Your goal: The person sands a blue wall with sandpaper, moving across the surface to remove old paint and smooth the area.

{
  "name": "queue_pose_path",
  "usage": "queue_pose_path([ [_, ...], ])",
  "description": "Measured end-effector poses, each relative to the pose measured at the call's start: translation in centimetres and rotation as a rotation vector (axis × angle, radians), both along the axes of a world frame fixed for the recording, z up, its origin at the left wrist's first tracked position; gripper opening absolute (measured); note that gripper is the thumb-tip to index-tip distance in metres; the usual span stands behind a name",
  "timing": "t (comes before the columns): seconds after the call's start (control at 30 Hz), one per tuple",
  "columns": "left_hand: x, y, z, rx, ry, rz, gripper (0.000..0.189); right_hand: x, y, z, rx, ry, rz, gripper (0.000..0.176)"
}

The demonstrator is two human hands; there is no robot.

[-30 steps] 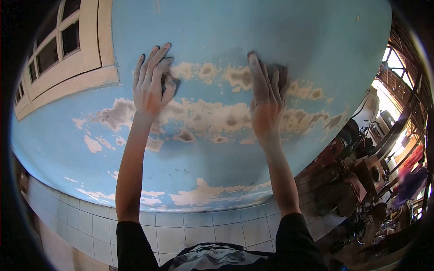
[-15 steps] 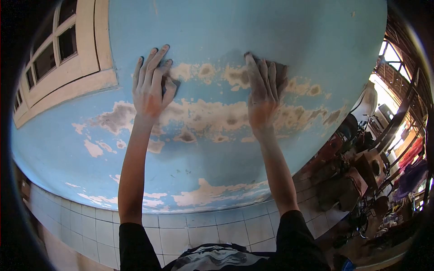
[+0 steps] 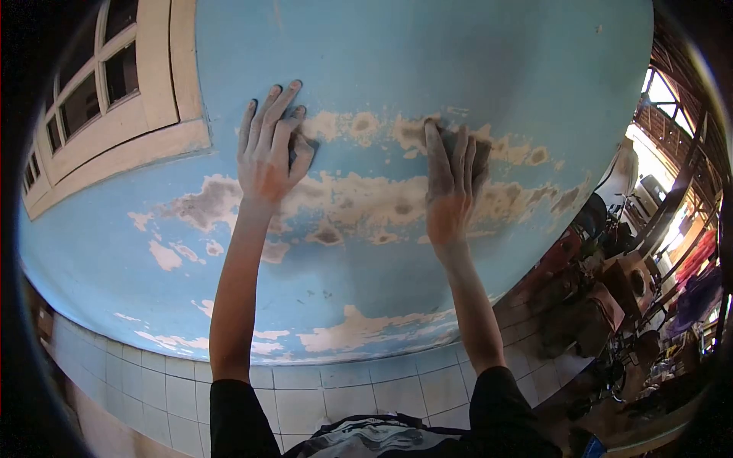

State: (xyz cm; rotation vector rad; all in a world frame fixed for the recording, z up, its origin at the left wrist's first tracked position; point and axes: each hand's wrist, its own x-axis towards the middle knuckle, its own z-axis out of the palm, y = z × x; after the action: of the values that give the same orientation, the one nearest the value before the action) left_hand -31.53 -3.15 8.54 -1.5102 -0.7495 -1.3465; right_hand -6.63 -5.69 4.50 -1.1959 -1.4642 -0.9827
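Observation:
A blue wall (image 3: 366,46) with patches of bare, pale and grey plaster (image 3: 366,198) fills most of the view. My left hand (image 3: 271,145) lies on it at the left with fingers spread, near the window frame, its fingertips on the paint. At the right, my right hand (image 3: 453,179) presses a dark, flat sheet (image 3: 479,156) against the wall over the upper row of patches. The sheet shows between and beside its fingers. Both hands look coated with pale dust.
A cream window frame (image 3: 153,118) with dark panes is at the upper left. White floor tiles (image 3: 347,401) run along the wall's foot. Piled boxes, cloths and other clutter (image 3: 626,282) stand at the right.
My right hand has slid down the wall with the dark sheet. The view has shifted slightly, and my left hand appears a little further right while still resting on the wall.

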Motion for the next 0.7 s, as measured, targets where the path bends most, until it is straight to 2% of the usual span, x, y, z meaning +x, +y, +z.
queue_pose_path([
  [0.1, 0.1, 0.0, -0.2, 0.004, 0.011, -0.015, 0.012, -0.1, -0.1, 2.3, 0.058, -0.002, 0.071, 0.055],
  [0.27, 0.2, 0.0, -0.3, -0.008, -0.017, -0.018, 0.012, 0.1, -0.9, 0.2, -0.007, -0.023, 0.021, 0.053],
  [0.43, 0.2, -0.2, -0.2, -0.009, -0.007, -0.003, 0.012, 0.0, -0.5, 2.1, 0.030, 0.002, -0.044, 0.054],
  [0.57, 0.0, -0.1, -0.3, -0.015, -0.011, -0.004, 0.012, 0.4, 0.2, -0.2, 0.023, 0.000, -0.010, 0.053],
  [0.7, 0.2, 0.1, -0.3, -0.016, -0.011, -0.012, 0.012, 0.5, 0.5, 2.5, 0.083, -0.003, -0.027, 0.057],
])
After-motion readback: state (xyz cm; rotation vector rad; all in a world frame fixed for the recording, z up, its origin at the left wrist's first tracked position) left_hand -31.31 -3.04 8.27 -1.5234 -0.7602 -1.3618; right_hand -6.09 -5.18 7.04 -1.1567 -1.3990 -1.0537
